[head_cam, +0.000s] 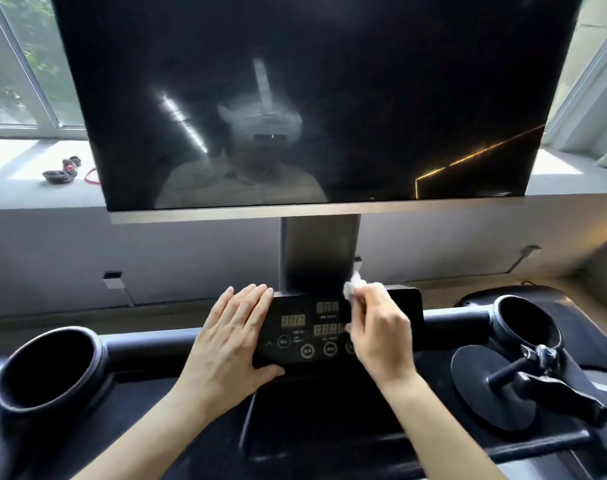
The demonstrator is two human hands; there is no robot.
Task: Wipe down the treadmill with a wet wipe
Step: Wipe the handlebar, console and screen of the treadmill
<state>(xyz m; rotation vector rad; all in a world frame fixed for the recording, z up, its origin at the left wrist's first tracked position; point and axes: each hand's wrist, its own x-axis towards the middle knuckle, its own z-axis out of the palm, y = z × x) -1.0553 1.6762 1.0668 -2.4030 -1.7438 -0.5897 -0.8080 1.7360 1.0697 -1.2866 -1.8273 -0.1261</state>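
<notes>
The treadmill's black control panel (305,332) with lit digit readouts and round buttons sits at the centre, below a grey post (317,251) that carries a large dark screen (312,98). My right hand (380,327) pinches a crumpled white wet wipe (353,287) and holds it at the foot of the post, over the panel's upper right part. My left hand (231,337) lies flat with straight fingers on the panel's left edge, thumb along its front.
Round cup holders sit at the left (49,368) and right (525,323) of the console bar. A black disc with a clamp (524,382) stands at the right. A windowsill behind holds small dark items (61,171) and a red cord.
</notes>
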